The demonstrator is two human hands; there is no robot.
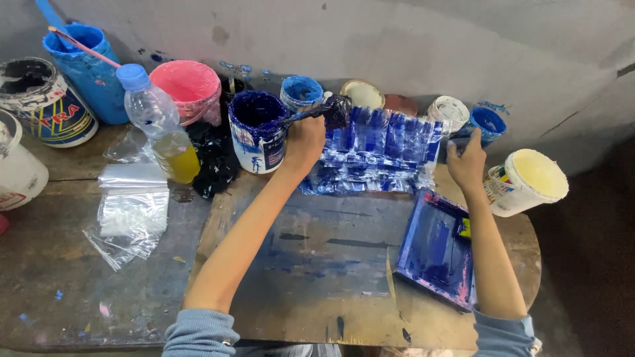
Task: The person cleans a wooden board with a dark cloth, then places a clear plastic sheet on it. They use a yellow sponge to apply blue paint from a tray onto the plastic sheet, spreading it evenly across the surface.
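My left hand (305, 140) grips a thin tool whose dark, paint-soaked tip (335, 110) rests at the top left corner of a crinkled plastic sheet (377, 152) streaked with blue paint. The tool's handle crosses the rim of a white can of dark blue paint (257, 130) just left of the hand. My right hand (466, 160) presses on the sheet's right edge, fingers curled. The sheet lies at the back of a paint-stained wooden board (317, 264).
A blue-stained square tray (436, 248) lies under my right forearm. Behind stand several paint pots: pink bucket (187, 86), blue bucket with a stick (89, 66), small blue cups (301, 91), cream pot (529, 182). A plastic bottle of yellow liquid (159, 125) and clear bags (132, 211) sit left.
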